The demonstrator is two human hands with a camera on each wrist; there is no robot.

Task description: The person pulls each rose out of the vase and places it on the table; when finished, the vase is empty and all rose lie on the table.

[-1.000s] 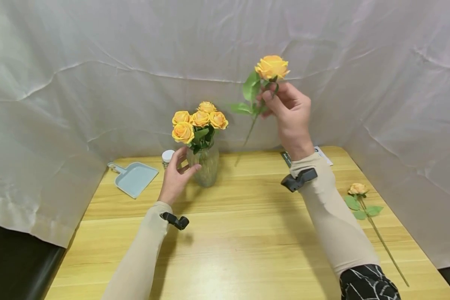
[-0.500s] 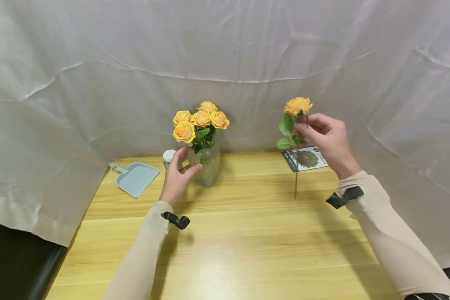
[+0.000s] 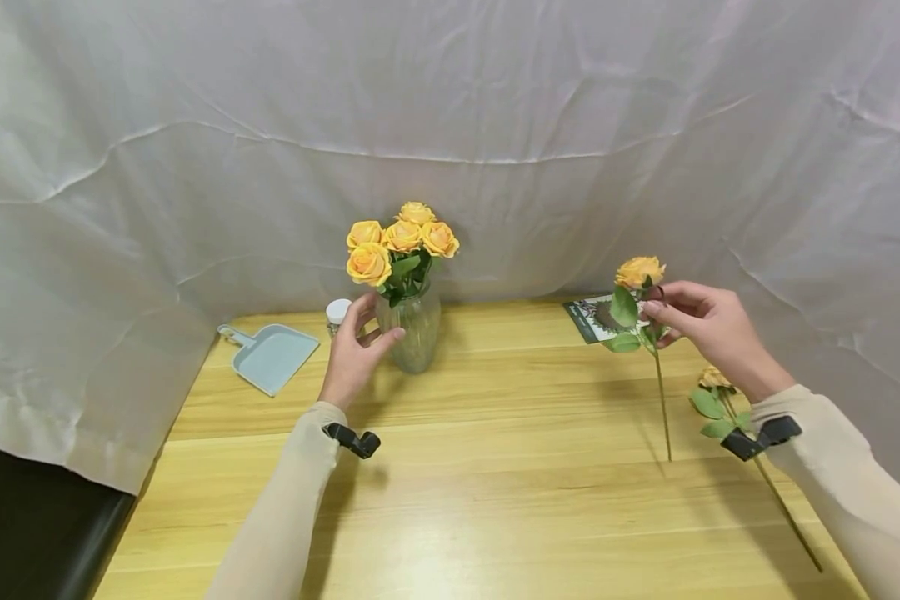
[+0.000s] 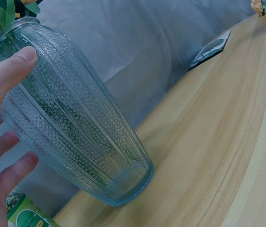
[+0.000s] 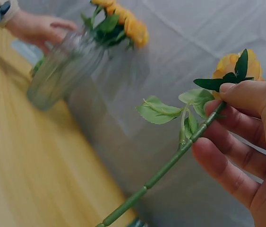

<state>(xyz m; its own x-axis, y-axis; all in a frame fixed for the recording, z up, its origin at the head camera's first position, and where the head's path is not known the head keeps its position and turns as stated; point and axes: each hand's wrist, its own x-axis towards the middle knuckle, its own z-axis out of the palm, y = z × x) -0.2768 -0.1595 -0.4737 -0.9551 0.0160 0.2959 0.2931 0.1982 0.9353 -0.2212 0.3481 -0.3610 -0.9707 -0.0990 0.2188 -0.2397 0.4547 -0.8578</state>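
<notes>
A ribbed clear glass vase [image 3: 417, 337] stands upright on the table, holding several yellow roses [image 3: 402, 237]. My left hand [image 3: 352, 354] grips its left side below the rim; in the left wrist view the thumb [image 4: 21, 61] lies against the glass, with other fingers on the far side. Off to the right, my right hand [image 3: 712, 329] pinches a single yellow rose [image 3: 640, 273] just below the bloom. Its green stem [image 5: 166, 166] hangs down over the table, leaves attached. Another yellow rose [image 3: 717, 377] lies on the table beneath the right forearm, which partly covers it.
A light blue dustpan [image 3: 273, 358] lies at the left. Behind the left hand stands a small white-capped jar [image 3: 337, 312] with a green label. A printed packet [image 3: 591, 323] lies at the back right, partly behind the held rose. Grey cloth [image 3: 495, 108] hangs around the wooden table [image 3: 480, 483].
My right hand has carried the rose from high beside the vase down and to the right, closer to the table. The left hand and vase stay in place.
</notes>
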